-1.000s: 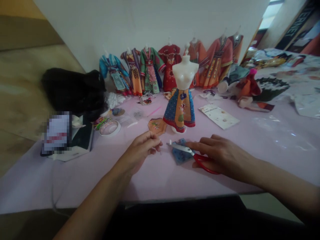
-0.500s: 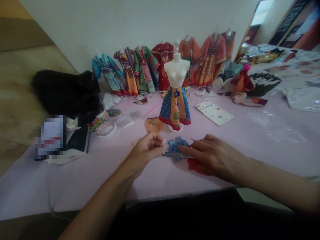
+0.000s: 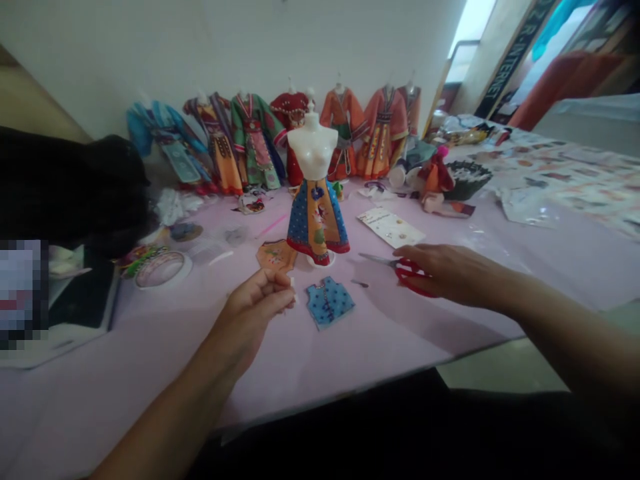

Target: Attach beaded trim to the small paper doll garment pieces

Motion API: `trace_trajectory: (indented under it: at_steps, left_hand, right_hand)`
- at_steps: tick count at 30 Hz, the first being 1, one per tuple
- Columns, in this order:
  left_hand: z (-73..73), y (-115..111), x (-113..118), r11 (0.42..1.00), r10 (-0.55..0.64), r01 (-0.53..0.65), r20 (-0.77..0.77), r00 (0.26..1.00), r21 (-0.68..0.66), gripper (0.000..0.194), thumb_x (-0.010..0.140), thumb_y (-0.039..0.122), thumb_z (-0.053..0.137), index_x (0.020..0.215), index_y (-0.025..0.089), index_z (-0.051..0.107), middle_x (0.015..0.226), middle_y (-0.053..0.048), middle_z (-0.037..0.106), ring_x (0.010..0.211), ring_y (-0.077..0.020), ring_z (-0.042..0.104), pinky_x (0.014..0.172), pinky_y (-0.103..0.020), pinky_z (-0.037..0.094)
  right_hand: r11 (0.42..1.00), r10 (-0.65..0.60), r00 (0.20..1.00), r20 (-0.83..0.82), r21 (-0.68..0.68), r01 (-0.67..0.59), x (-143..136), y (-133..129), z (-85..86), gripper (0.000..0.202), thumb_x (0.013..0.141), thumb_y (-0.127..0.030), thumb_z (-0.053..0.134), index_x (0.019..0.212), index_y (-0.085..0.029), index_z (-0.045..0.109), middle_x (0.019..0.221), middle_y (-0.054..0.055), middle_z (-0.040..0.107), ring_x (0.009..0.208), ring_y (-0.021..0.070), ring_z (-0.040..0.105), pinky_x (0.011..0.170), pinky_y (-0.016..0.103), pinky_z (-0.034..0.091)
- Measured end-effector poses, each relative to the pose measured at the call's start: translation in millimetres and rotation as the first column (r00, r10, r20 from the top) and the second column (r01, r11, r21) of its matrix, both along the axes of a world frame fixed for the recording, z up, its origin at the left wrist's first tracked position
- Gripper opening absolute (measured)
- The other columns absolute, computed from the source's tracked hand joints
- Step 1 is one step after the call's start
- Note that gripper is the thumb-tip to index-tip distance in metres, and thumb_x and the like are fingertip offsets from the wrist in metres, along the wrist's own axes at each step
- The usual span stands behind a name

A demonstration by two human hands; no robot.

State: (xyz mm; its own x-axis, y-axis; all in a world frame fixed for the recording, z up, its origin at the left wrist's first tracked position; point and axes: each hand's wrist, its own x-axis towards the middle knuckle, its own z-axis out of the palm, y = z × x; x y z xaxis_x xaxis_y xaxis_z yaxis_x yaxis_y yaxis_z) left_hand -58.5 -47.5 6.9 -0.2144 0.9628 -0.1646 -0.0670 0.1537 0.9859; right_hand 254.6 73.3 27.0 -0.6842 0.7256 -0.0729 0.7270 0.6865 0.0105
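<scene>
My left hand [image 3: 260,300] is pinched closed left of a small blue doll top [image 3: 330,301]. A tiny white piece [image 3: 293,288] shows at its fingertips, too small to name surely. The dotted top lies flat, with trim at its neck and down its front. To the right, my right hand [image 3: 450,272] is over red-handled scissors [image 3: 413,275], fingers closed round the handles and blades pointing left. Behind the top stands a white doll mannequin [image 3: 313,150] in a blue and orange skirt [image 3: 319,220]. An orange patterned fabric piece [image 3: 275,255] lies behind my left hand.
Several dressed doll forms [image 3: 257,140] line the wall. A tape roll [image 3: 165,269], a black bag [image 3: 70,187] and a blurred phone-like device [image 3: 20,290] are at left. A white card [image 3: 390,225] and a small dark object [image 3: 360,283] lie near the scissors.
My right hand has carried the scissors away from the blue top to the right, uncovering it. My left hand stays pinched. The view has turned to the right.
</scene>
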Motion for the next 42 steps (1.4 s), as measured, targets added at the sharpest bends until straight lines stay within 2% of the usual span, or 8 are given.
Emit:
trace_trajectory:
  at_steps: [6,17,21,24,26,28,33,42]
  left_hand:
    - [1.1,-0.3,9.2,0.998,-0.039,0.040,0.036,0.999,-0.039,0.019,0.072,0.027,0.074,0.085,0.019,0.064,0.074,0.004,0.066,0.073,-0.0137,0.059,0.074,-0.030,0.038]
    - [-5.3,1.8,11.0,0.994,-0.076,0.078,0.035,0.996,-0.081,0.018,0.073,0.029,0.076,0.085,0.020,0.066,0.077,0.003,0.069,0.072,-0.0141,0.060,0.071,-0.030,0.040]
    - [-8.3,3.4,8.9,0.992,-0.072,0.078,0.055,0.996,-0.098,0.022,0.072,0.031,0.080,0.086,0.020,0.067,0.078,0.002,0.070,0.073,-0.0146,0.062,0.072,-0.029,0.042]
    - [-6.2,2.0,13.1,0.995,-0.064,0.070,0.075,0.995,-0.073,0.021,0.075,0.029,0.078,0.090,0.021,0.066,0.083,0.001,0.073,0.076,-0.0155,0.064,0.074,-0.029,0.043]
    - [-2.4,-0.7,19.3,0.998,-0.045,0.047,0.082,0.996,-0.029,0.020,0.077,0.028,0.076,0.093,0.021,0.065,0.087,-0.002,0.076,0.079,-0.0169,0.066,0.074,-0.029,0.043]
    - [1.8,-4.0,26.6,0.999,-0.036,0.035,0.094,0.995,0.019,0.021,0.078,0.026,0.075,0.095,0.021,0.064,0.092,-0.004,0.078,0.082,-0.0182,0.068,0.075,-0.030,0.043]
    - [3.9,-7.8,36.5,0.995,-0.027,0.015,0.123,0.992,0.099,0.023,0.079,0.023,0.074,0.098,0.021,0.062,0.102,-0.004,0.079,0.082,-0.0166,0.069,0.078,-0.030,0.044]
    - [-4.7,-3.6,36.1,0.996,-0.061,0.052,0.126,0.990,0.078,0.025,0.079,0.020,0.073,0.101,0.023,0.060,0.111,-0.001,0.075,0.083,-0.0149,0.068,0.079,-0.030,0.046]
  right_hand:
    - [0.995,0.074,0.993,0.092,0.058,-0.080,-18.9,41.3,-2.4,0.032,0.100,-0.031,0.051,0.122,-0.014,0.067,0.106,0.016,0.073,0.089,0.0272,0.070,0.075,0.036,0.046]
    - [0.980,0.156,0.986,0.053,-0.134,-0.147,-35.7,95.5,-11.9,0.047,0.091,-0.028,0.063,0.136,-0.016,0.065,0.120,0.018,0.071,0.106,0.0307,0.068,0.085,0.038,0.051]
    - [0.980,0.165,0.982,-0.089,-0.101,-0.174,-35.5,88.5,3.6,0.040,0.091,-0.026,0.065,0.130,-0.016,0.069,0.120,0.018,0.071,0.105,0.0293,0.067,0.086,0.038,0.050]
    - [0.958,0.173,0.907,-0.385,-0.150,-0.246,-40.4,65.6,11.3,0.027,0.095,-0.032,0.062,0.114,-0.016,0.073,0.099,0.010,0.074,0.086,0.0210,0.066,0.079,0.034,0.049]
    - [0.859,0.115,0.789,-0.603,-0.338,-0.384,-47.5,45.3,7.4,0.024,0.095,-0.036,0.064,0.104,-0.015,0.071,0.086,0.004,0.071,0.076,0.0154,0.063,0.070,0.028,0.048]
    - [0.674,-0.042,0.681,-0.731,-0.524,-0.521,-56.9,25.6,-3.3,0.026,0.094,-0.038,0.066,0.105,-0.014,0.068,0.086,0.003,0.068,0.077,0.0135,0.061,0.069,0.026,0.048]
    - [0.275,-0.455,0.542,-0.707,-0.690,-0.669,-81.4,-4.5,-32.7,0.025,0.087,-0.030,0.076,0.103,-0.016,0.064,0.094,0.002,0.066,0.082,0.0119,0.061,0.075,0.026,0.049]
    - [0.157,-0.719,0.427,-0.548,-0.727,-0.668,-95.1,-14.1,-43.0,0.026,0.076,-0.029,0.086,0.083,-0.015,0.066,0.075,-0.002,0.062,0.067,0.0092,0.054,0.066,0.024,0.041]
